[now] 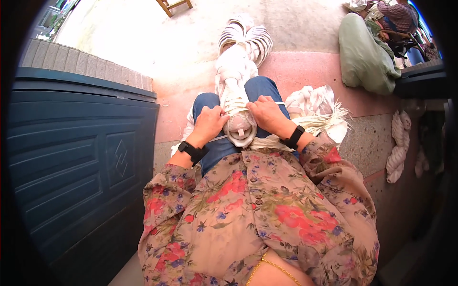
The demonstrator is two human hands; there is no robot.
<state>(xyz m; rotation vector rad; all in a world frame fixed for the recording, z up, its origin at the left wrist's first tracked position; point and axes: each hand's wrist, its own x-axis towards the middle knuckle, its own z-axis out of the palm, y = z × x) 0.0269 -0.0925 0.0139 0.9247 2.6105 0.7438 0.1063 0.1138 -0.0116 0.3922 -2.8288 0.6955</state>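
LACE WORK, LAP HEIGHT: We see a white shoe (242,123) btwn two thighs in blue jeans (218,151), collar toward the wearer at 6 o'clock, toe out to 12. L hand (210,125) is at its 9, R hand (268,116) at approx. 2; each grip is narrow, fingers curled at the shoe's lacing edge. We can't tell whether a lace strand is pinched too.

For good work here, we'd say: keep the shoe square btwn the knees, pull both sides w/ equal tension, lay the strands flat & untwisted, and keep the tongue centered. Too hard a tug on one side could, in our view, skew the rows.

No bench; the lap does the job. Pale shoe pieces (234,66) run out from the toe toward 12. A bundle of white laces (329,121) lies at 3; farther out that way hangs a twisted white hank (398,148). Floor (310,71): pinkish band, speckled gray nearer, glaring pale concrete beyond. Dark blue door (81,143) at 9, wooden stool (172,5) at 11, green sack (365,57) at 2, w/ a co-worker (400,16) in the bkgd past it, partly cut off.
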